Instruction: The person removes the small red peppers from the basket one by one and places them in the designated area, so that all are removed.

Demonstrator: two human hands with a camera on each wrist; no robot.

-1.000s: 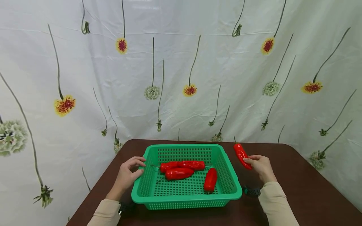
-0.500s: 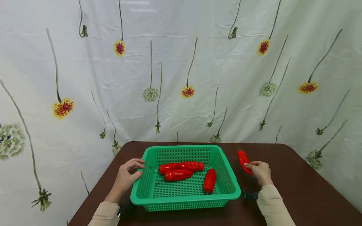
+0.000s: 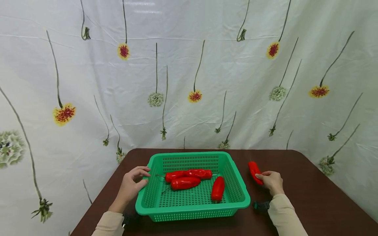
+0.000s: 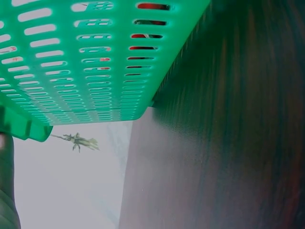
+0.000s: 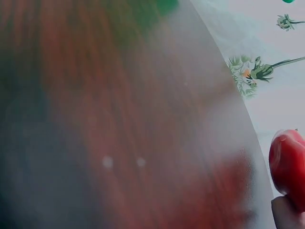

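Observation:
My right hand point(image 3: 273, 182) pinches a glossy red chili pepper point(image 3: 254, 169) by its near end, low over the table to the right of the basket. Its thin stem points away from me. In the right wrist view the chili pepper point(image 5: 288, 164) shows at the right edge with a fingertip below it. A green plastic basket point(image 3: 193, 211) stands in front of me. Along its left rim rests my left hand point(image 3: 132, 183), fingers loosely bent and thumb apart. Inside lie three red chili peppers point(image 3: 185, 183) grouped toward the back left and another chili pepper point(image 3: 218, 189) at the right.
The dark brown table point(image 3: 307, 190) extends right of the basket and narrows toward the back. A pale curtain point(image 3: 177, 82) with printed flowers hangs behind it. Slotted basket walls point(image 4: 90, 62) fill the upper left of the left wrist view.
My right hand has lowered the chili pepper toward the table beside the basket. The left hand stays at the rim, and the peppers in the basket have not moved.

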